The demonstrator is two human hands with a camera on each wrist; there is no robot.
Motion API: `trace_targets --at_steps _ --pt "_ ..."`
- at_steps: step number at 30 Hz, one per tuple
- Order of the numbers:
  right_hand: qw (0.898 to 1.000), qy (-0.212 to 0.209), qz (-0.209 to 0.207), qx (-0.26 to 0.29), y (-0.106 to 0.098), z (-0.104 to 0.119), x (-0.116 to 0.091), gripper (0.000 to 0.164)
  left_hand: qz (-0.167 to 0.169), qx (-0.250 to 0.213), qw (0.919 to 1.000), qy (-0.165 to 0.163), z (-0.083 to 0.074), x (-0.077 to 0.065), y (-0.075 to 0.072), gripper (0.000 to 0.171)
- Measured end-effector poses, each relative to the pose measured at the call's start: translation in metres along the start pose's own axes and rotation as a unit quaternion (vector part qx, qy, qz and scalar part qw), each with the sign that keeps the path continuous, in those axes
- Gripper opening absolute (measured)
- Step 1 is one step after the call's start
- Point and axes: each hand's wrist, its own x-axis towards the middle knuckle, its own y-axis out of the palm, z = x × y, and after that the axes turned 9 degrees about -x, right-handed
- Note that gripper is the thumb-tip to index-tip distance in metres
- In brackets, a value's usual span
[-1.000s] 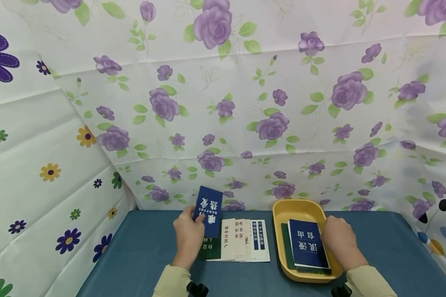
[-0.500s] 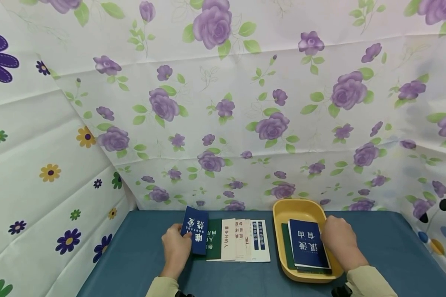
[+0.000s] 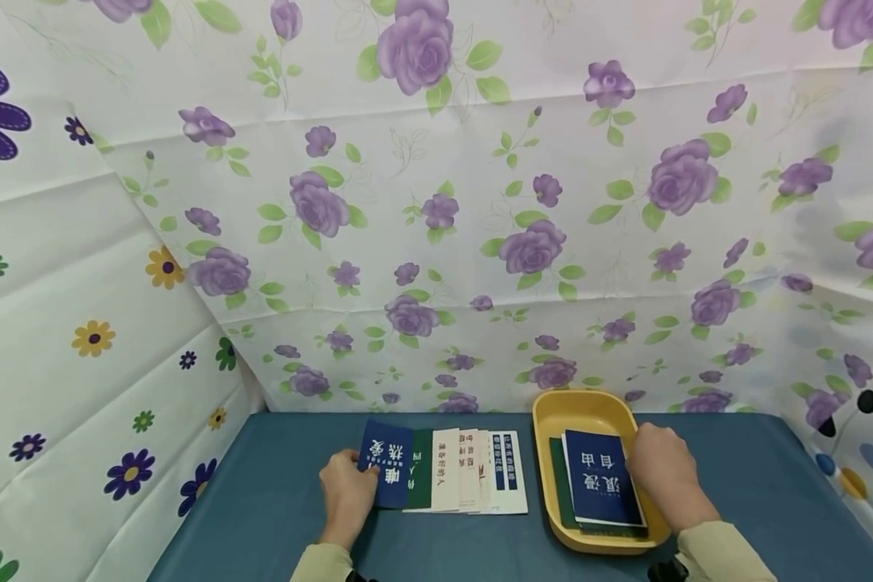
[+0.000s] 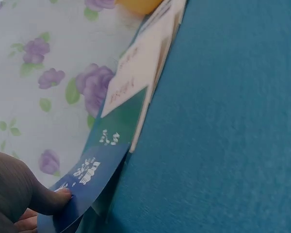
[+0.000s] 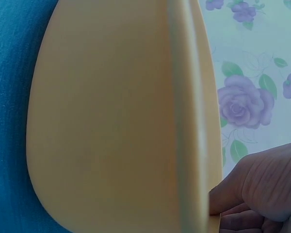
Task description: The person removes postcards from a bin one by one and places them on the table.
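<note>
My left hand pinches the left part of a thin dark blue booklet with white lettering. In the left wrist view its thumb lies on the cover and the booklet bends upward at the held end. The booklet's right side overlaps a green booklet, part of an overlapping row with cream and white booklets. My right hand grips the right rim of a yellow plastic tray. Inside the tray lies a blue booklet on a green one. The right wrist view shows mostly the tray's outer wall.
A blue-green cloth covers the table. Behind it hangs a white sheet with purple flowers. Another flowered sheet borders the left side, and a dotted one the right.
My left hand has moved left and down with the blue booklet, from above the green booklet to the row's left end, where the booklet now lies flatter. The right hand stays on the tray.
</note>
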Motion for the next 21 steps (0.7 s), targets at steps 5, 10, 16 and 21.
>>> trace_targets --at_steps 5,10,16,21 --pt "1.0 -0.003 -0.005 -0.002 0.0 0.001 -0.002 0.012 0.002 0.03 0.9995 -0.012 0.005 -0.001 0.001 0.028" --pt "1.0 -0.005 -0.011 -0.004 0.0 0.001 -0.002 0.013 0.005 0.062 0.9978 -0.021 0.009 -0.001 0.002 0.024" --pt "1.0 -0.004 -0.01 -0.003 0.001 0.001 -0.002 0.011 -0.003 0.089 0.996 0.009 0.01 0.0 0.003 0.032" --pt "1.0 -0.005 -0.01 -0.007 -0.001 0.001 -0.001 0.012 -0.015 0.074 0.9963 0.04 -0.003 -0.002 0.004 0.032"
